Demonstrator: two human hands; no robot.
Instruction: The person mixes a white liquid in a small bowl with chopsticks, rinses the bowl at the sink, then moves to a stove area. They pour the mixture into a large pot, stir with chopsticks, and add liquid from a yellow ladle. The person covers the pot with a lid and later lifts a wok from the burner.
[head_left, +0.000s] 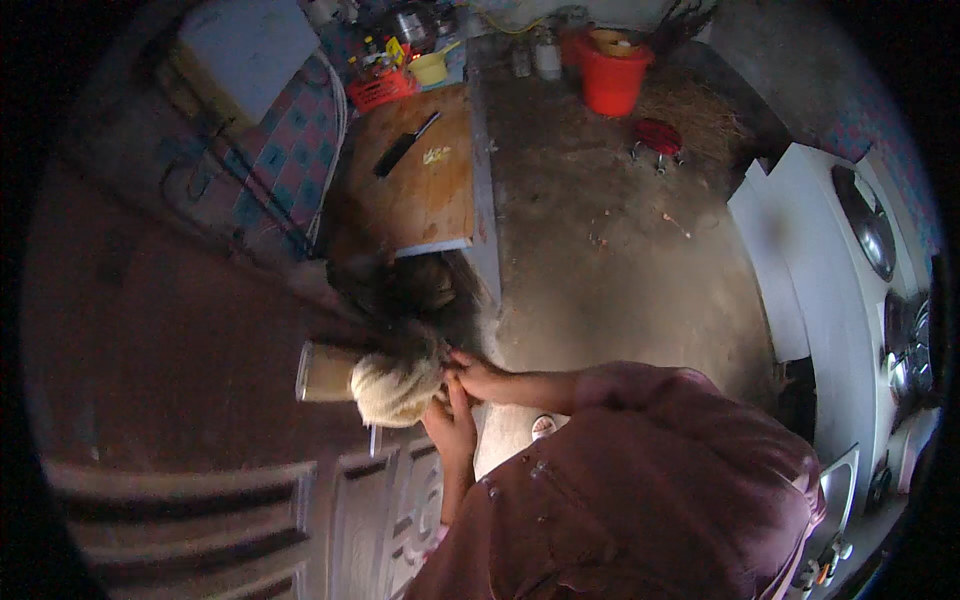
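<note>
A cream cloth (397, 390), bunched and folded and possibly a towel, is at the left end of my reach. My right hand (476, 376), the upper one, has its fingers closed at the cloth's right edge. Just below, my left hand (451, 424) is at the cloth's lower right edge, its fingers partly hidden by the folds. The two hands are close together and seem to touch. Beyond the cloth, a beige object with a pale rim (326, 372) sticks out to the left; what it is cannot be told.
A kitchen knife (405, 146) and pale food bits (435, 155) lie on a wooden board (442, 202). Behind are a red basket (381, 90) and a yellow dipper (429, 69). A red bucket (615, 82) and low red stool (658, 136) stand on the floor. White counter (817, 225) at right.
</note>
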